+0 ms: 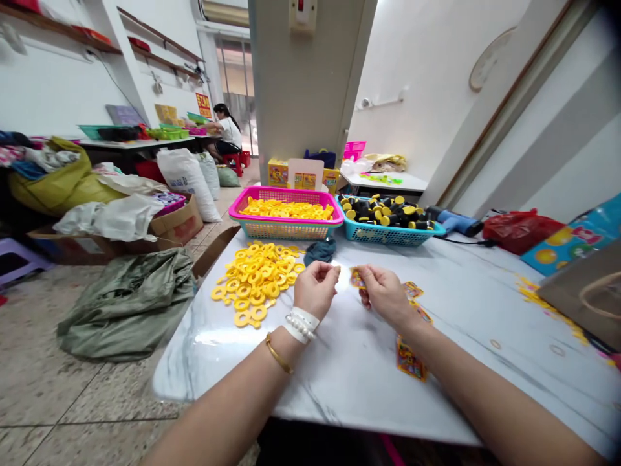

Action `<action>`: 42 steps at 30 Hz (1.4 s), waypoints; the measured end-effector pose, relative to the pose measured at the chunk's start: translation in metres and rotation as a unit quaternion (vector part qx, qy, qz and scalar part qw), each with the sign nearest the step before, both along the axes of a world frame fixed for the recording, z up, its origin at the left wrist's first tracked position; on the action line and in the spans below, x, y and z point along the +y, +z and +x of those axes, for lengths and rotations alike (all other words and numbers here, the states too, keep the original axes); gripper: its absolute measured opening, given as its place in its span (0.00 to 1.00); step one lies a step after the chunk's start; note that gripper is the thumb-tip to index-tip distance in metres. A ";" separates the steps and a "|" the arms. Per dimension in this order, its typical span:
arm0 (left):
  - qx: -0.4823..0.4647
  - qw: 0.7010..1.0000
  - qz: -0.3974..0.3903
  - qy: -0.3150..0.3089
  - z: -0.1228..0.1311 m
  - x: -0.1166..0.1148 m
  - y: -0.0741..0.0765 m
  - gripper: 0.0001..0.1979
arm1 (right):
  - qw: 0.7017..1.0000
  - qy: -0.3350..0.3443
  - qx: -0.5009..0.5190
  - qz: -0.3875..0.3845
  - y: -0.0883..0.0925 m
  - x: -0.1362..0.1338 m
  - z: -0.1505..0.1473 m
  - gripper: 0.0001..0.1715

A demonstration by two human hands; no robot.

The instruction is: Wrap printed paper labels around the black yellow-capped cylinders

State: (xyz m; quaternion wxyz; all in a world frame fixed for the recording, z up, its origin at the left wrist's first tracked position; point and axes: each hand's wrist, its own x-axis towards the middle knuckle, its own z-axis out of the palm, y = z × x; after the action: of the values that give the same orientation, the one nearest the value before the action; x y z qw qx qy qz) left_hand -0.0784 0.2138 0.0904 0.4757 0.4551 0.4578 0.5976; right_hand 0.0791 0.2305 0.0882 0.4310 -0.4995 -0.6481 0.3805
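Observation:
Over the middle of the white marbled table, my left hand (pixel 315 287) is closed, thumb and fingertips pinched together; what it holds, if anything, is too small to make out. Just to its right, my right hand (pixel 383 292) pinches a small colourful card (pixel 358 277) between thumb and fingers. The two hands are close but apart. More printed cards (pixel 411 360) lie on the table beside and partly behind my right forearm. A pile of yellow rings (pixel 259 275) spreads to the left of my left hand. Behind that hand sits a dark cloth (pixel 320 251).
A pink basket (pixel 286 192) of yellow pieces and a blue basket (pixel 392 234) of black-and-yellow parts stand at the table's back. Rightward are a blue tool (pixel 456 222), a red bag (pixel 521 230) and yellow bits (pixel 550 307). A person (pixel 228 133) sits at a far table.

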 end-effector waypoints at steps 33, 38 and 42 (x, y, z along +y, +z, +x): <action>0.139 0.990 0.021 -0.003 0.008 -0.010 -0.003 0.09 | 0.910 -0.069 -0.250 0.322 -0.012 -0.012 0.006 0.26; 0.095 0.995 -0.011 -0.009 0.007 -0.010 0.000 0.10 | 0.908 -0.044 -0.270 0.317 -0.014 -0.012 0.001 0.26; 0.045 0.996 -0.072 -0.011 0.005 -0.008 0.003 0.12 | 0.919 -0.022 -0.274 0.282 0.002 -0.002 0.021 0.27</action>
State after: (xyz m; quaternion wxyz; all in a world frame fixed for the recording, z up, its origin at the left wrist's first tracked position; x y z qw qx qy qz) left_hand -0.0732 0.2058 0.0937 0.4921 0.4514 0.5157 0.5368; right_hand 0.0997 0.2283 0.0906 0.3681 -0.4557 -0.8102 0.0206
